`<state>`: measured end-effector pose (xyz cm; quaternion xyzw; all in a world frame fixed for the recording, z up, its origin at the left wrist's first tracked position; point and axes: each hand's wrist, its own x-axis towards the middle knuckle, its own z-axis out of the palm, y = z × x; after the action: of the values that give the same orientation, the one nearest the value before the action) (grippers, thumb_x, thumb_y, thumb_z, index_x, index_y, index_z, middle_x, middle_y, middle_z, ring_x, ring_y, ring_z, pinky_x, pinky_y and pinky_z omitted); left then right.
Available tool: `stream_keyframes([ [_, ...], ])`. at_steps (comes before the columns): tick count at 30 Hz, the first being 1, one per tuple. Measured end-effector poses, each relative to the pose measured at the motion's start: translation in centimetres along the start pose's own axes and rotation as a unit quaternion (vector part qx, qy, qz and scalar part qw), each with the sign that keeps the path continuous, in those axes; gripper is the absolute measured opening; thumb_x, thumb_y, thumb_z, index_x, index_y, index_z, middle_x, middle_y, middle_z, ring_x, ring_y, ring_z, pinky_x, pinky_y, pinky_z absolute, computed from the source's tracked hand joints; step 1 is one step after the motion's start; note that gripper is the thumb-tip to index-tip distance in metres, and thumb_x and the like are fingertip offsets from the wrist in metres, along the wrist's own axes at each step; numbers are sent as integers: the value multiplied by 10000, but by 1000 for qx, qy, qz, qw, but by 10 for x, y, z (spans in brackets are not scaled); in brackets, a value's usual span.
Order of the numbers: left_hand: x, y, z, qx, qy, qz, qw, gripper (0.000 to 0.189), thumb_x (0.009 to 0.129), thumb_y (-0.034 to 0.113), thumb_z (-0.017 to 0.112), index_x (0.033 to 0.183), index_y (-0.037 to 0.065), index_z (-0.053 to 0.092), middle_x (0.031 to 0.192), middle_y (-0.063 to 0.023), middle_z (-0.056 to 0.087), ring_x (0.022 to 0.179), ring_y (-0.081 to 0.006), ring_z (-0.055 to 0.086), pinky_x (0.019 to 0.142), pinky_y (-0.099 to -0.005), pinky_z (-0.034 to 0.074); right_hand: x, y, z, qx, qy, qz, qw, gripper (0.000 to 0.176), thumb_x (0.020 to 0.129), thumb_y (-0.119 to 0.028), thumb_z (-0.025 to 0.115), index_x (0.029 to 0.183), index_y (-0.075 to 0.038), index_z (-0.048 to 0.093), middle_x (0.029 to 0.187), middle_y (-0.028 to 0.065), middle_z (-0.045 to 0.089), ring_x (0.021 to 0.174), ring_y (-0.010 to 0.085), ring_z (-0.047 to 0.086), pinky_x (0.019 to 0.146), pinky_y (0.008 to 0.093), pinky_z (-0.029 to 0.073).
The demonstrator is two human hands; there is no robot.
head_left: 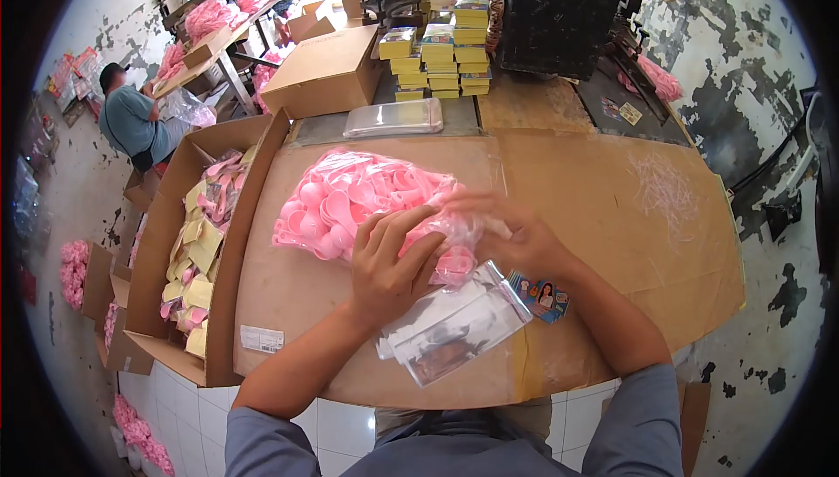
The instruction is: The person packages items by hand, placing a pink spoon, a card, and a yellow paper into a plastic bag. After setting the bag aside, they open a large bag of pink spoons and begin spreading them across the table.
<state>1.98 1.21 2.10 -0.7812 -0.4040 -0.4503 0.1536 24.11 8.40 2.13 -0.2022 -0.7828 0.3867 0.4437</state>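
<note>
A clear plastic bag full of pink plastic pieces (pixel 350 202) lies on the cardboard-covered table (pixel 603 189). My left hand (pixel 393 259) rests on the bag's near right side, its fingers spread. At the bag's right end is my right hand (pixel 516 237), blurred by motion; whether it grips the plastic cannot be made out. Flat clear plastic sleeves (pixel 459 328) lie just below my hands, overlapping. Small printed cards (pixel 546 300) show beside the sleeves, partly under my right forearm.
An open carton (pixel 205 250) with pink pieces and yellow cards stands at left. Behind are a closed carton (pixel 323 71), a clear case (pixel 393 117), and stacked yellow card blocks (pixel 437 53). Loose strings (pixel 664 193) lie at right. A person (pixel 135 119) sits at far left.
</note>
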Motion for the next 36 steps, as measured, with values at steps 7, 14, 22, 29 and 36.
stream_keyframes([
  [7, -8, -5, -3, -46, 9, 53, 997, 86, 920, 104, 735, 941, 61, 664, 1116, -94, 728, 1020, -291, 695, 955, -452, 502, -1, 25, -21, -105, 63, 63, 990, 178, 934, -17, 692, 1108, -13, 728, 1053, 51, 752, 947, 191, 694, 878, 339, 527],
  [14, -19, -21, 7, -124, 4, 42, 991, 143, 938, 44, 692, 1050, 72, 606, 1068, -109, 717, 1001, -282, 692, 987, -473, 497, -1, 72, -48, 49, 167, 189, 967, 142, 1016, -49, 636, 1131, -3, 706, 1053, 35, 737, 959, 102, 664, 884, 274, 520],
  [22, -12, -10, 4, -109, 19, -70, 991, 252, 876, -54, 696, 1106, 21, 623, 978, -126, 655, 868, -269, 633, 808, -399, 515, -4, 17, -61, -56, 44, 6, 997, 109, 963, -64, 631, 1031, -5, 693, 931, 70, 718, 892, 178, 680, 831, 316, 531],
  [29, -22, -15, 10, -155, 67, -49, 984, 223, 868, 5, 733, 1080, 45, 678, 1045, -125, 657, 931, -295, 640, 799, -394, 508, -5, -15, -26, -337, -65, 61, 937, 207, 891, -171, 700, 1042, -31, 680, 1000, 145, 699, 939, 331, 689, 876, 429, 546],
  [36, 8, -30, -21, -39, 21, -81, 996, 313, 914, 190, 747, 1180, 52, 656, 1388, -212, 576, 1296, -382, 543, 1076, -484, 436, -10, -9, -43, -472, -122, 52, 872, 989, 752, -412, 852, 1489, 92, 428, 1607, 321, 333, 1516, 468, 313, 1259, 481, 287],
])
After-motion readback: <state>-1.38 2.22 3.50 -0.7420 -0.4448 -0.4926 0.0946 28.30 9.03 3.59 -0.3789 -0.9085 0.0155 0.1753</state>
